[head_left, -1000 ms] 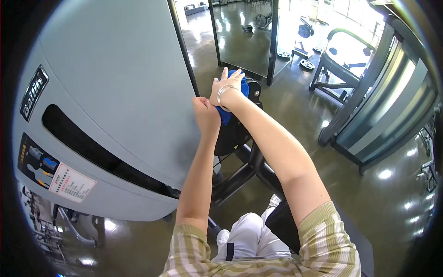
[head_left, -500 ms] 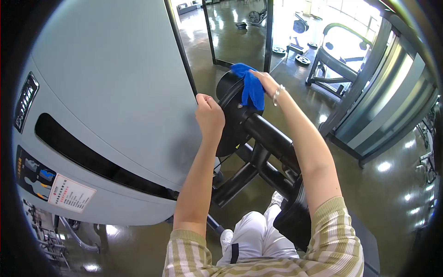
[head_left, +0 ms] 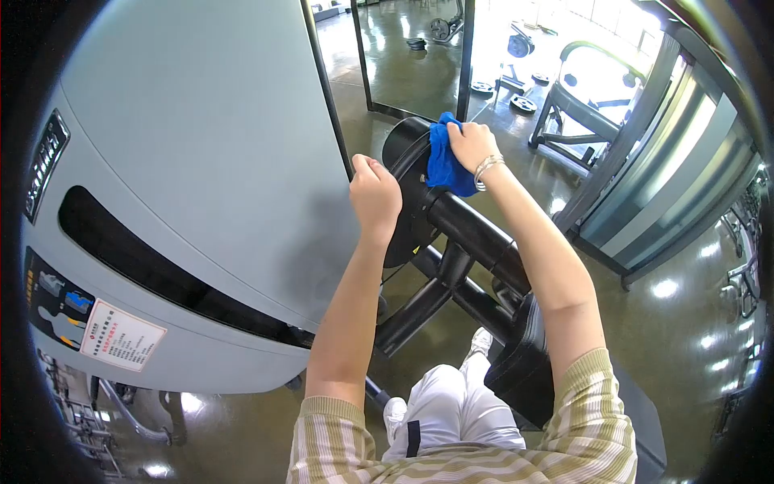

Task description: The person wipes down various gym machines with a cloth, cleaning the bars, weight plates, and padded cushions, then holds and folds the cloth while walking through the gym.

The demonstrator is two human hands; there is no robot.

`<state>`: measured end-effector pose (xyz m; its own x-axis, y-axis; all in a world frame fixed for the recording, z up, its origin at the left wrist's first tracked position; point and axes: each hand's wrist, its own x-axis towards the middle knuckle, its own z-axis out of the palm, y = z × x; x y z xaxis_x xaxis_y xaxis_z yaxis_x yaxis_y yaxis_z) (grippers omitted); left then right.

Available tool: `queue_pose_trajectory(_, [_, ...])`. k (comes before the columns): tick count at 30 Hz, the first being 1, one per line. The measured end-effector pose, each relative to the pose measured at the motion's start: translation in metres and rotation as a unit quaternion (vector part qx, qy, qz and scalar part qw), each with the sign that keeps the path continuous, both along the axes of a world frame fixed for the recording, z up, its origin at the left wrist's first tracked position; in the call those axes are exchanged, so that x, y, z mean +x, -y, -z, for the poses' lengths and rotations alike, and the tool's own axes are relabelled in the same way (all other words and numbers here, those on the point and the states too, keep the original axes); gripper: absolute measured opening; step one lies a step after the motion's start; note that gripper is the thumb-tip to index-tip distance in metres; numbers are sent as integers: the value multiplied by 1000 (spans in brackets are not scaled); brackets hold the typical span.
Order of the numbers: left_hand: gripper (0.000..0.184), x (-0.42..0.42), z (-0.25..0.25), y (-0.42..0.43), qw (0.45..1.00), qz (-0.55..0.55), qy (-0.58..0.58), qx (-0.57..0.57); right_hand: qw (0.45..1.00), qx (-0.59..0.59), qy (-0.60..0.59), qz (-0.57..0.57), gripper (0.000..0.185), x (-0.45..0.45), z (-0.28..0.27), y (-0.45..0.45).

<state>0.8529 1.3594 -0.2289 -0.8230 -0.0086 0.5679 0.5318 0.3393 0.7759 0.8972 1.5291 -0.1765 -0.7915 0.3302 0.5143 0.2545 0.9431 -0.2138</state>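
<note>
A blue cloth point(head_left: 448, 161) lies bunched against the rim of a round black wheel-like part point(head_left: 409, 173) of an exercise machine. My right hand point(head_left: 474, 148) has its fingers closed on the cloth and wears a bracelet at the wrist. On the opposite side of that part is my left hand point(head_left: 376, 194), its fingers curled in beside the edge of the machine's grey cover. What those fingers hold, if anything, is hidden. A thick black tube point(head_left: 476, 230) runs from the wheel-like part toward my body.
The big grey cover point(head_left: 201, 121) fills the left side, with a white label point(head_left: 122, 335) low on it. A black padded part point(head_left: 516, 371) sits near my legs. Beyond are a mirror point(head_left: 411, 56), weight plates point(head_left: 522, 104) and another machine point(head_left: 584, 105).
My right hand has turned and gathered the cloth, which hung loosely before and is now bunched beneath the fingers. My left hand stays closed at nearly the same spot.
</note>
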Motion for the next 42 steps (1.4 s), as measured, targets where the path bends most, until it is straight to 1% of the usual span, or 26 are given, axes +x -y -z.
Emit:
queue_pose_trajectory(2, [16, 0, 2, -1, 1000, 3, -7, -1, 985, 135, 109, -12, 24, -3, -11, 9])
queue_pose_trajectory(3, [17, 0, 2, -1, 1000, 1, -11, 6, 979, 165, 115, -20, 25, -4, -15, 14])
queue_pose_trajectory(10, [25, -1, 1, -2, 1000, -13, -28, 2, 958, 226, 171, -50, 24, 0, -25, 42])
queue_pose_trajectory(12, [32, -1, 2, -3, 1000, -8, -24, 17, 964, 182, 189, -37, 24, -2, -24, 63])
queue_pose_trajectory(14, [29, -3, 3, -2, 998, 19, -17, 57, 953, 284, 107, 13, 31, 9, -11, 98])
queue_pose_trajectory(15, [34, -9, 13, 1, 995, 10, -99, 10, 957, 271, 103, 30, 35, 7, 0, 111])
queue_pose_trajectory(16, [34, -13, 21, 4, 995, 12, -99, 8, 960, 259, 98, 46, 40, 5, 10, 120])
queue_pose_trajectory(18, [39, -19, 27, 6, 989, 69, 14, 129, 962, 261, 72, 21, 44, 13, 16, 128])
queue_pose_trajectory(19, [43, -16, 23, 11, 948, 152, 149, 239, 964, 259, 53, 14, 46, 13, 21, 130])
queue_pose_trajectory(20, [43, -14, 25, 14, 948, 157, 147, 236, 954, 294, 53, 6, 47, 15, 25, 131])
queue_pose_trajectory(22, [43, -10, 34, 19, 973, 133, 45, 182, 941, 330, 69, -35, 49, 23, 33, 131])
queue_pose_trajectory(23, [40, 4, 31, 23, 930, 183, 91, 307, 950, 308, 45, -32, 53, 28, 33, 131])
queue_pose_trajectory(24, [40, 16, 40, 27, 931, 184, 90, 303, 951, 305, 43, -31, 53, 32, 32, 127])
queue_pose_trajectory(25, [36, 27, 52, 32, 976, 99, -10, 192, 961, 262, 47, -76, 56, 41, 25, 122])
queue_pose_trajectory(26, [34, 37, 56, 35, 991, 12, -113, 75, 967, 219, 47, -121, 59, 47, 17, 117])
queue_pose_trajectory(27, [34, 46, 58, 37, 990, 14, -118, 70, 974, 177, 53, -130, 63, 49, 13, 112])
queue_pose_trajectory(29, [41, 67, 50, 36, 946, 60, -304, -101, 970, 175, 102, -134, 52, 54, -5, 101])
queue_pose_trajectory(30, [41, 71, 44, 29, 945, 62, -305, -105, 964, 163, 147, -147, 48, 62, -23, 96])
queue_pose_trajectory(32, [47, 71, 30, 5, 963, 146, -219, -58, 980, 109, 97, -138, 38, 47, -12, 78])
queue_pose_trajectory(33, [47, 71, 25, 0, 963, 145, -220, -57, 972, 130, 118, -159, 37, 45, -15, 69])
queue_pose_trajectory(34, [50, 69, 20, -5, 957, 123, -225, -139, 963, 151, 137, -178, 36, 42, -19, 59])
queue_pose_trajectory(35, [53, 68, 17, -7, 943, 98, -227, -220, 963, 104, 145, -201, 36, 39, -23, 50])
queue_pose_trajectory(36, [53, 65, 18, -8, 944, 97, -229, -217, 956, 73, 150, -242, 36, 18, -12, 34])
queue_pose_trajectory(38, [55, 53, 19, -10, 912, 82, -303, -264, 960, -90, 80, -252, 36, 31, -14, 31])
queue_pose_trajectory(40, [55, 47, 16, -13, 904, 61, -322, -274, 963, -81, 44, -251, 37, 25, -9, 27])
queue_pose_trajectory(42, [51, 44, 5, -16, 888, -29, -354, -292, 949, -185, 47, -251, 37, 21, -12, 24])
